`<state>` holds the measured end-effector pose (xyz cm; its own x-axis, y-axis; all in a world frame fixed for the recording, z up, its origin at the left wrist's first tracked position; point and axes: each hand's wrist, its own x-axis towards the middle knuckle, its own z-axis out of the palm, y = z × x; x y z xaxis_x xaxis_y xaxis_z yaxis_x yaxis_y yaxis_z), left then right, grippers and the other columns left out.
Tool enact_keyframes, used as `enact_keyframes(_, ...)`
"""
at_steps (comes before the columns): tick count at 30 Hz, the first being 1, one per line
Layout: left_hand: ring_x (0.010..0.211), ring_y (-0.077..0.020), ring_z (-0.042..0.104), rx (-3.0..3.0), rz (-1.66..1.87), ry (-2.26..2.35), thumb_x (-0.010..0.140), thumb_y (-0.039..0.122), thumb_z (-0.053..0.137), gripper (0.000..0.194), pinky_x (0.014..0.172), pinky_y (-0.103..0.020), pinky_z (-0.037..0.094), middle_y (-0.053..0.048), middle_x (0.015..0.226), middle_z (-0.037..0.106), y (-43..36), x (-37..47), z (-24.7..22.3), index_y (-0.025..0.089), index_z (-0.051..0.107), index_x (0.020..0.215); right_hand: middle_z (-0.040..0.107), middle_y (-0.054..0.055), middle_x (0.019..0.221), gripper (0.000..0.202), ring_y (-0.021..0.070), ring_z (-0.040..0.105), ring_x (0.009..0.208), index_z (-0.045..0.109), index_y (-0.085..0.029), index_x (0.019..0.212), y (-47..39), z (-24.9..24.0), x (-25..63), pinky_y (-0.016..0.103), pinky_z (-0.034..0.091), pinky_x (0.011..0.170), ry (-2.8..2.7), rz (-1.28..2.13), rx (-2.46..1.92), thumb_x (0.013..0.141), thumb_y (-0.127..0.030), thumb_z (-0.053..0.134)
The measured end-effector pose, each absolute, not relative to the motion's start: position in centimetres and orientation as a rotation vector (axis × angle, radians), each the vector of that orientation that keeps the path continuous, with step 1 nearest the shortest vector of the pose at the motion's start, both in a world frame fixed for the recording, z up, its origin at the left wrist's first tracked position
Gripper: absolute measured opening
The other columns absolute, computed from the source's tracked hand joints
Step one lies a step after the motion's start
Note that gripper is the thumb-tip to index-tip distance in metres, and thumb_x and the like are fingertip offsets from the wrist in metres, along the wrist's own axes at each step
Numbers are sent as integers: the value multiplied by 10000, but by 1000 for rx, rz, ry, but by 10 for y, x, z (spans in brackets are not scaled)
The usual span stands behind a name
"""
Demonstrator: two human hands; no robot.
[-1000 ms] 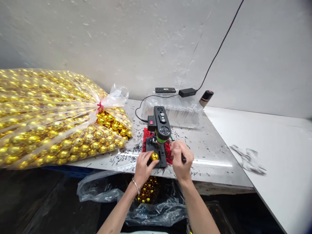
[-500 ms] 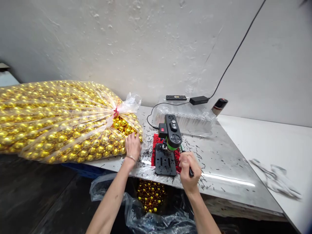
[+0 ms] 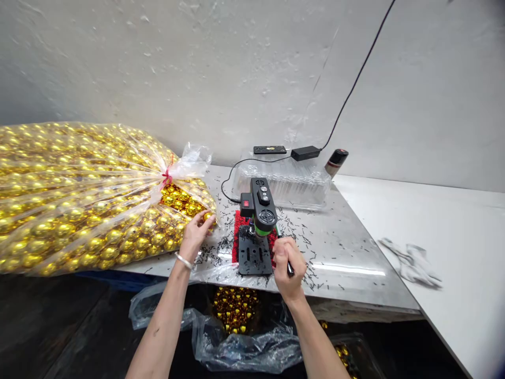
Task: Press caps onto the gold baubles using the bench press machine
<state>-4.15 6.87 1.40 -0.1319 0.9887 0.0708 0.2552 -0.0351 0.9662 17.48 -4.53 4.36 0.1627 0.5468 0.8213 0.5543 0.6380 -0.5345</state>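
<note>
Bag of gold balls [image 3: 79,200], clear plastic, long axis running left to right on the worktop [image 3: 347,258], tied neck [image 3: 168,176] pointing right. Left hand [image 3: 194,236] at the bag's right end, beside the opening, thumb and fingers pinched on one gold ball [image 3: 208,215], round, the same in every direction. Rightward, black device [image 3: 262,197] on a red mat [image 3: 235,243], long axis of its head running from wall side to near edge, near end angled slightly right. Right hand [image 3: 289,266] closed in a fist around a black handle [image 3: 291,270], its butt pointing toward the near edge and right
</note>
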Motion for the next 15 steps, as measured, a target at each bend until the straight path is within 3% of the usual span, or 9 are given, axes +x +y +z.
enact_keyframes(3, 566, -75, 541, 949, 1166, 1147, 662, 473, 804, 641, 490, -188, 414, -22, 833, 672, 35, -29, 3, 151, 652, 1194, 498, 7, 684, 275, 131, 484, 634, 448, -207, 678, -45, 42, 175, 283, 382, 568, -1462, -2, -966, 921, -85, 405)
enact_keyframes(5, 554, -62, 542, 794, 1098, 1056, 646, 390, 840, 587, 493, -181, 439, -9, 810, 672, 17, -13, -6, 170, 674, 1165, 499, 8, 683, 284, 131, 483, 631, 443, -209, 667, -46, 42, 175, 283, 378, 564, -1459, 0, -968, 923, -92, 406)
enact_keyframes(10, 724, -118, 679, 634, 997, 983, 808, 336, 731, 367, 698, -249, 576, -53, 911, 722, 6, 22, -26, 185, 677, 1139, 508, 8, 691, 278, 132, 503, 651, 457, -206, 680, -47, 46, 177, 277, 395, 575, -1509, 5, -1000, 927, -90, 407)
enact_keyframes(15, 787, -158, 681, 1018, 1059, 1156, 763, 364, 750, 393, 729, -288, 562, -77, 984, 741, 14, 44, -44, 159, 697, 1094, 508, 8, 687, 281, 131, 504, 655, 458, -204, 679, -48, 45, 177, 272, 404, 581, -1525, -14, -995, 926, -84, 402)
